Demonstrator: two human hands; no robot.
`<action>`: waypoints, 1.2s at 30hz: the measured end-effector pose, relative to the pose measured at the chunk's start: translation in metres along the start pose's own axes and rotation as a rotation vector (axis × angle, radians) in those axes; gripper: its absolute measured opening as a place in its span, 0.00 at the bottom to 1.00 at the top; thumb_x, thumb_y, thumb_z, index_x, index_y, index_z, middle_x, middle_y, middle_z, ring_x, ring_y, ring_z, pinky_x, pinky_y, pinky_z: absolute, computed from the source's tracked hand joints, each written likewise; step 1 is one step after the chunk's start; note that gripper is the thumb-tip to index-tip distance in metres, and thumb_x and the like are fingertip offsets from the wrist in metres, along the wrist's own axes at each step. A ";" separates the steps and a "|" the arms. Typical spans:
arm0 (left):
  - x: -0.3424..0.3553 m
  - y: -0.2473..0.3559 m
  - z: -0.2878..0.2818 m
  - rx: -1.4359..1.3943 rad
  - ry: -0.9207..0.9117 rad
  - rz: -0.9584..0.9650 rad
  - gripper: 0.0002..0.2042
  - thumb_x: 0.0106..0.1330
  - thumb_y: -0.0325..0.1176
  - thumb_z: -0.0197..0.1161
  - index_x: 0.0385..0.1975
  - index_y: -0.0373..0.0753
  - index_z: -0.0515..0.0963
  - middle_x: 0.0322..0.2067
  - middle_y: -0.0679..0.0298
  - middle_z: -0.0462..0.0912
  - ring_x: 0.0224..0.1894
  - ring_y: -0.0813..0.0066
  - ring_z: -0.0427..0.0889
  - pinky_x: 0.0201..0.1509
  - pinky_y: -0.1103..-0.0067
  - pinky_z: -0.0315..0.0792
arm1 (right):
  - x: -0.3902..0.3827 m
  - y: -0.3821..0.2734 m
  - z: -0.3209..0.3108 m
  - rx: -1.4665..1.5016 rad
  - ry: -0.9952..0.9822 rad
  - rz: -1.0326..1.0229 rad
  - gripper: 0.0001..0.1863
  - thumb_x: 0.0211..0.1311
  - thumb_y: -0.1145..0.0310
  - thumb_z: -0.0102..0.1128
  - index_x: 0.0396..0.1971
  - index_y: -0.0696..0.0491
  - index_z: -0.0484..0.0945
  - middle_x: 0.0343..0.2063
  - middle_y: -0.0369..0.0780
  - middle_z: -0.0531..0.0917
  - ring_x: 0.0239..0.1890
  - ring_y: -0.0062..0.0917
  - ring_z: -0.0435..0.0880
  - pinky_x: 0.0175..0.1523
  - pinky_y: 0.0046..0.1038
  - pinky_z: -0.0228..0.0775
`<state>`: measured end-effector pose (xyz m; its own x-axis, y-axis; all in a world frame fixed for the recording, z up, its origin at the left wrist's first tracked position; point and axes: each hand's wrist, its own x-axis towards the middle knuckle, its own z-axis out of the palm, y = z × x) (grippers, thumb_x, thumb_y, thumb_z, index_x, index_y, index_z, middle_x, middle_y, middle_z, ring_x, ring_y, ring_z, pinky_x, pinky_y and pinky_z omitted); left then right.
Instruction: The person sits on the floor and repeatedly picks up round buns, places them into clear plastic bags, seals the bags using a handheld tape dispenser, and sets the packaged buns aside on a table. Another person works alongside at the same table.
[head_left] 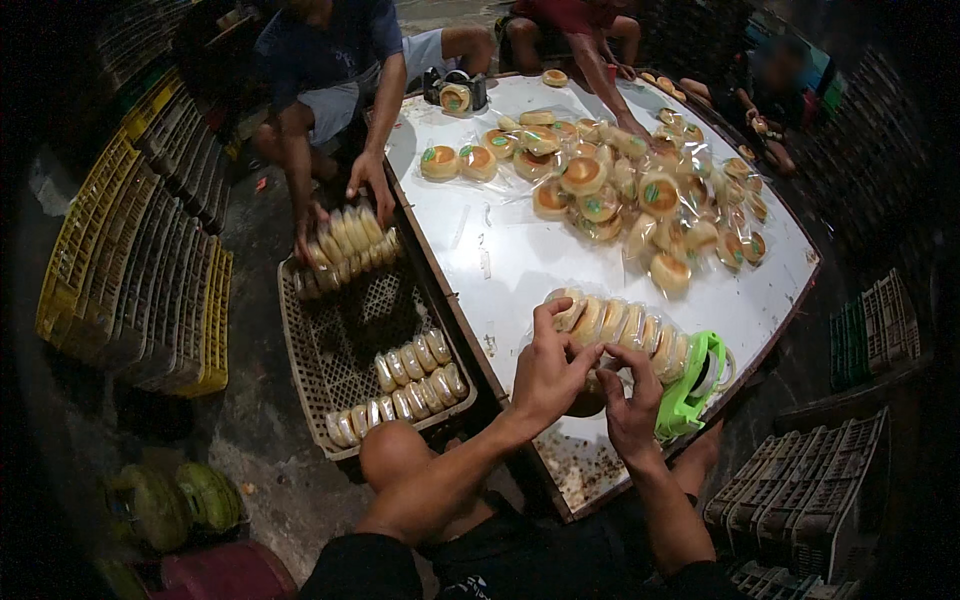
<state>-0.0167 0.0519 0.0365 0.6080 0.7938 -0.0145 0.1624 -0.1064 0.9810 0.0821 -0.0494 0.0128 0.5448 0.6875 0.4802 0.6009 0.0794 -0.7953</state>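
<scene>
A row of buns in clear wrap (626, 325) lies near the front of the white table, beside a green tape dispenser (686, 395). My left hand (548, 375) grips the left end of this row, its fingers bent over the wrap. My right hand (630, 400) is just in front of the row, fingers pinched close to my left thumb; what is between them is too small to make out. Farther back, a loose heap of bagged round buns (661, 197) with green labels covers much of the table (470, 260).
A crate (330, 325) holding rows of wrapped buns stands left; a co-worker's hands (368, 185) hold packs above it. Two more people (580, 35) sit at the far side. Stacked crates (130, 260) line both sides. Green gas cylinders (205, 500) stand lower left.
</scene>
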 end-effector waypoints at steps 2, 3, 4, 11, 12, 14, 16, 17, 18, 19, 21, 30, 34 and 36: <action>0.002 -0.001 -0.001 -0.065 -0.028 -0.047 0.26 0.61 0.29 0.65 0.55 0.30 0.60 0.25 0.59 0.82 0.32 0.76 0.81 0.36 0.80 0.73 | -0.002 0.009 -0.010 -0.223 -0.061 -0.190 0.14 0.50 0.79 0.62 0.39 0.54 0.79 0.29 0.41 0.76 0.32 0.34 0.75 0.39 0.31 0.68; 0.004 -0.005 -0.001 -0.081 -0.058 -0.041 0.26 0.61 0.29 0.65 0.55 0.31 0.61 0.25 0.59 0.82 0.32 0.76 0.81 0.36 0.81 0.73 | 0.001 0.011 -0.014 -0.300 -0.059 -0.284 0.14 0.49 0.77 0.64 0.38 0.53 0.79 0.29 0.43 0.75 0.30 0.36 0.74 0.36 0.33 0.68; 0.006 -0.007 -0.001 -0.097 -0.093 -0.031 0.25 0.61 0.29 0.65 0.55 0.31 0.61 0.25 0.59 0.82 0.32 0.76 0.81 0.35 0.81 0.73 | 0.005 0.010 -0.018 -0.292 -0.082 -0.270 0.14 0.48 0.77 0.64 0.38 0.53 0.79 0.30 0.43 0.75 0.31 0.36 0.75 0.36 0.33 0.68; -0.004 0.000 -0.002 -0.333 -0.042 -0.128 0.22 0.60 0.32 0.67 0.51 0.33 0.67 0.32 0.57 0.81 0.36 0.75 0.80 0.39 0.81 0.74 | 0.006 -0.010 -0.021 -0.324 -0.138 -0.213 0.11 0.48 0.76 0.66 0.35 0.54 0.78 0.32 0.43 0.72 0.38 0.37 0.74 0.42 0.36 0.67; -0.004 -0.003 -0.004 -0.144 -0.074 0.025 0.20 0.60 0.32 0.67 0.49 0.34 0.69 0.36 0.56 0.79 0.39 0.73 0.80 0.40 0.81 0.75 | 0.007 -0.007 -0.021 -0.327 -0.099 -0.254 0.10 0.50 0.75 0.65 0.34 0.54 0.77 0.33 0.43 0.72 0.39 0.38 0.74 0.43 0.36 0.67; -0.001 -0.007 -0.008 0.242 -0.140 0.334 0.14 0.60 0.32 0.67 0.44 0.35 0.74 0.44 0.55 0.76 0.46 0.70 0.78 0.41 0.80 0.76 | 0.013 0.003 -0.023 -0.329 -0.013 -0.337 0.07 0.53 0.73 0.64 0.32 0.56 0.76 0.35 0.44 0.72 0.41 0.38 0.73 0.46 0.37 0.66; -0.001 0.001 -0.013 0.091 -0.236 0.249 0.09 0.61 0.31 0.65 0.38 0.35 0.78 0.50 0.54 0.70 0.53 0.62 0.74 0.49 0.73 0.75 | 0.020 0.000 -0.027 -0.257 -0.064 -0.296 0.08 0.60 0.68 0.59 0.29 0.57 0.73 0.36 0.44 0.71 0.45 0.40 0.72 0.51 0.39 0.64; -0.006 -0.001 -0.011 0.154 -0.162 0.396 0.10 0.61 0.31 0.65 0.39 0.35 0.77 0.50 0.54 0.71 0.53 0.61 0.74 0.51 0.71 0.75 | 0.021 -0.001 -0.027 -0.243 -0.079 -0.306 0.09 0.61 0.67 0.58 0.29 0.57 0.73 0.37 0.44 0.72 0.45 0.41 0.72 0.52 0.40 0.64; -0.008 -0.001 -0.010 0.215 -0.086 0.542 0.10 0.61 0.30 0.65 0.40 0.34 0.77 0.50 0.54 0.71 0.53 0.59 0.74 0.52 0.69 0.74 | 0.023 -0.002 -0.028 -0.231 -0.093 -0.316 0.10 0.62 0.66 0.57 0.29 0.57 0.73 0.37 0.44 0.72 0.46 0.41 0.72 0.53 0.40 0.64; -0.010 0.002 -0.006 0.106 -0.013 0.409 0.10 0.59 0.30 0.65 0.39 0.36 0.78 0.52 0.54 0.70 0.57 0.55 0.71 0.60 0.65 0.68 | 0.025 -0.006 -0.028 -0.227 -0.102 -0.314 0.10 0.61 0.66 0.57 0.28 0.57 0.72 0.39 0.45 0.73 0.49 0.41 0.71 0.55 0.41 0.62; -0.002 -0.001 -0.013 0.233 -0.086 0.543 0.09 0.59 0.30 0.65 0.37 0.36 0.78 0.54 0.53 0.70 0.59 0.54 0.68 0.62 0.64 0.65 | 0.027 -0.003 -0.029 -0.282 -0.124 -0.336 0.10 0.60 0.67 0.58 0.28 0.58 0.72 0.40 0.45 0.74 0.50 0.41 0.71 0.56 0.40 0.61; 0.003 -0.003 0.003 -0.410 0.124 0.203 0.06 0.63 0.29 0.63 0.32 0.35 0.73 0.40 0.60 0.74 0.43 0.72 0.73 0.52 0.77 0.66 | 0.029 -0.036 0.010 0.488 0.266 0.318 0.07 0.60 0.74 0.59 0.27 0.58 0.71 0.47 0.42 0.74 0.48 0.24 0.71 0.55 0.28 0.63; 0.002 -0.010 0.023 -0.621 0.257 0.291 0.12 0.64 0.24 0.60 0.40 0.36 0.63 0.32 0.67 0.70 0.36 0.83 0.69 0.41 0.84 0.67 | 0.008 -0.033 0.025 0.504 0.371 0.223 0.15 0.61 0.77 0.56 0.45 0.54 0.63 0.41 0.39 0.72 0.44 0.22 0.71 0.52 0.25 0.64; -0.005 -0.014 0.027 -0.505 0.260 0.228 0.14 0.63 0.24 0.59 0.43 0.38 0.61 0.33 0.66 0.72 0.37 0.82 0.70 0.41 0.84 0.69 | 0.005 -0.025 0.012 0.586 0.311 0.253 0.13 0.63 0.76 0.55 0.44 0.55 0.63 0.42 0.39 0.71 0.45 0.22 0.71 0.53 0.25 0.63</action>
<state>-0.0005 0.0331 0.0175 0.3644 0.9112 0.1924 -0.3771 -0.0445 0.9251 0.0632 -0.0389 0.0304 0.8200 0.5054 0.2687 0.0682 0.3798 -0.9225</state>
